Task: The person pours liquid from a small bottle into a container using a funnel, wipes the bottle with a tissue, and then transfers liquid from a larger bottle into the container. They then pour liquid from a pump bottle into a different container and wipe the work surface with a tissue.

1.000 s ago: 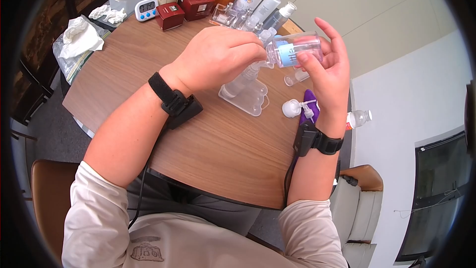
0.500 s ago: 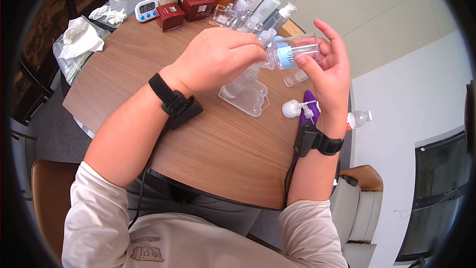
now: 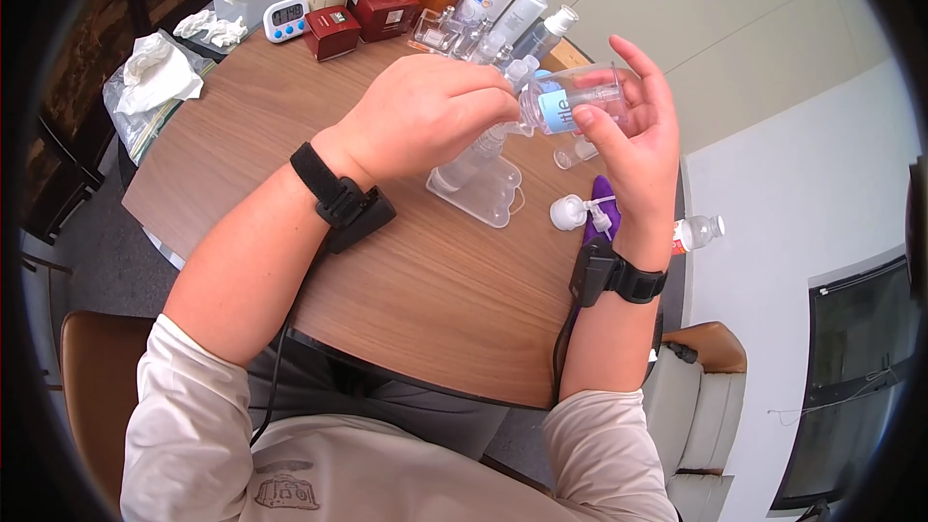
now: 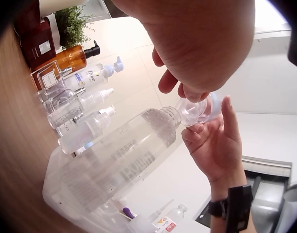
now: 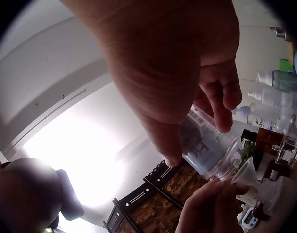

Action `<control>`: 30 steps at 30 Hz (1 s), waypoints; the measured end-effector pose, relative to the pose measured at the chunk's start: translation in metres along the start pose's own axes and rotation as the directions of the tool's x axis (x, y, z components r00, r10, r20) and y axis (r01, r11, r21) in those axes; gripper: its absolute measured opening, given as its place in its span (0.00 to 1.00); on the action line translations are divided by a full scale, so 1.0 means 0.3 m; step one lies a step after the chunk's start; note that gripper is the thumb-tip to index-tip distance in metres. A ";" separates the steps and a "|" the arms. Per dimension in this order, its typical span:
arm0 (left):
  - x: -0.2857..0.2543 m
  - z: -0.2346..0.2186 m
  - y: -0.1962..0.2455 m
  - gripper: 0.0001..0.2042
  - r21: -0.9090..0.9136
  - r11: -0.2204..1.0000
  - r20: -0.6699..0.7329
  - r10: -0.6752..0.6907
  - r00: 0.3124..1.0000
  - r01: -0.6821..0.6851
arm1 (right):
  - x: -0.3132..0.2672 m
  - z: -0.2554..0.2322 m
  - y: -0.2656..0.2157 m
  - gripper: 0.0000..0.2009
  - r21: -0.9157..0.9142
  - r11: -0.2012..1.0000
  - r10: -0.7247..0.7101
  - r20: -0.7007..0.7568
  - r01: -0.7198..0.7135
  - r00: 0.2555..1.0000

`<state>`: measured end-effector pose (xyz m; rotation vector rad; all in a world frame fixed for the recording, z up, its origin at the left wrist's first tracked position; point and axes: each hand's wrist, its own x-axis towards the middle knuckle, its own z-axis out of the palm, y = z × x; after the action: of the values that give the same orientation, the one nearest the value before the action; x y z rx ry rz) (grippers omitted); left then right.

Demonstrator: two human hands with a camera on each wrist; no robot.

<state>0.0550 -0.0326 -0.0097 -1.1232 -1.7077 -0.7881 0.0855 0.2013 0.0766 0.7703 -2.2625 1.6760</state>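
My right hand (image 3: 633,140) grips a small clear bottle (image 3: 556,109) with a light blue label, tipped almost level, its mouth towards my left hand (image 3: 425,111). In the right wrist view, my left fingers pinch the rim of a clear funnel (image 5: 247,172) at the mouth of that small bottle (image 5: 204,153). A larger clear bottle (image 4: 134,150) stands below the funnel in the left wrist view, its open neck close to the funnel. Whether the funnel's tip sits inside the neck is hidden.
Across the table (image 3: 387,280) stand red boxes (image 3: 384,8), a timer (image 3: 286,19) and several pump bottles. A clear scalloped tray (image 3: 493,203) lies near the large bottle. Right of it are a white pump top (image 3: 568,212) and a purple item (image 3: 604,193).
My right hand and the small bottle have shifted very slightly left, and the label has turned a little. My left hand has barely moved.
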 end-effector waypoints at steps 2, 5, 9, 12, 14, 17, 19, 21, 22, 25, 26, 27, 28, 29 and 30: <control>0.000 0.001 0.000 0.08 -0.004 1.000 -0.003 0.002 1.000 -0.002 | 0.000 0.003 0.001 0.39 0.004 1.000 0.000 -0.001 0.000 1.000; -0.002 0.001 -0.001 0.08 0.001 1.000 0.002 -0.001 1.000 0.001 | 0.000 0.006 0.000 0.39 0.002 1.000 0.000 -0.003 0.000 1.000; -0.002 0.001 -0.002 0.08 0.001 1.000 0.004 -0.003 1.000 0.003 | 0.000 0.006 -0.002 0.39 -0.006 1.000 -0.009 0.002 0.009 1.000; -0.002 -0.001 -0.001 0.08 0.000 1.000 0.009 -0.007 1.000 0.007 | 0.000 0.004 -0.002 0.39 -0.009 1.000 -0.004 0.006 0.004 1.000; -0.002 -0.001 -0.001 0.08 -0.002 1.000 0.010 -0.007 1.000 0.007 | 0.001 0.003 0.000 0.39 -0.006 1.000 -0.008 0.006 0.008 1.000; -0.002 -0.001 -0.001 0.08 0.002 1.000 0.014 -0.010 1.000 0.010 | 0.001 0.002 -0.002 0.39 -0.014 1.000 -0.009 0.010 0.009 1.000; -0.002 -0.001 -0.001 0.08 0.003 1.000 0.014 -0.011 1.000 0.011 | 0.000 0.001 -0.001 0.39 -0.024 1.000 -0.006 0.014 0.006 1.000; -0.001 0.000 -0.001 0.08 0.005 1.000 0.009 -0.008 1.000 0.008 | 0.000 0.000 0.002 0.39 -0.012 1.000 -0.014 0.017 0.014 1.000; -0.001 0.000 -0.001 0.08 0.006 1.000 0.004 -0.006 1.000 0.006 | 0.000 -0.001 0.002 0.39 -0.012 1.000 -0.013 0.017 0.014 1.000; 0.000 -0.001 -0.001 0.08 0.009 1.000 0.005 -0.011 1.000 0.011 | 0.000 -0.003 0.003 0.39 0.006 1.000 -0.011 0.043 0.011 0.999; -0.001 -0.001 -0.002 0.08 0.008 1.000 0.005 -0.011 1.000 0.011 | 0.000 -0.005 0.004 0.39 0.001 1.000 -0.017 0.049 0.017 0.999; -0.002 0.000 -0.003 0.08 0.011 1.000 0.006 -0.013 1.000 0.013 | 0.000 -0.005 0.006 0.39 -0.005 1.000 -0.023 0.056 0.023 0.998; -0.002 0.001 -0.003 0.08 0.013 1.000 0.007 -0.014 1.000 0.014 | 0.001 -0.006 0.008 0.39 -0.005 1.000 -0.022 0.055 0.022 0.998; -0.002 0.001 -0.001 0.08 0.013 1.000 0.007 -0.014 1.000 0.014 | 0.003 -0.006 0.012 0.39 -0.016 0.999 -0.043 0.061 0.044 0.997; -0.001 0.000 0.001 0.08 0.014 1.000 0.003 -0.015 1.000 0.015 | 0.004 -0.005 0.014 0.39 -0.027 0.997 -0.064 0.067 0.066 0.996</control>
<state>0.0554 -0.0325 -0.0100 -1.1042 -1.7235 -0.7832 0.0822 0.2033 0.0742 0.8962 -2.2739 1.6082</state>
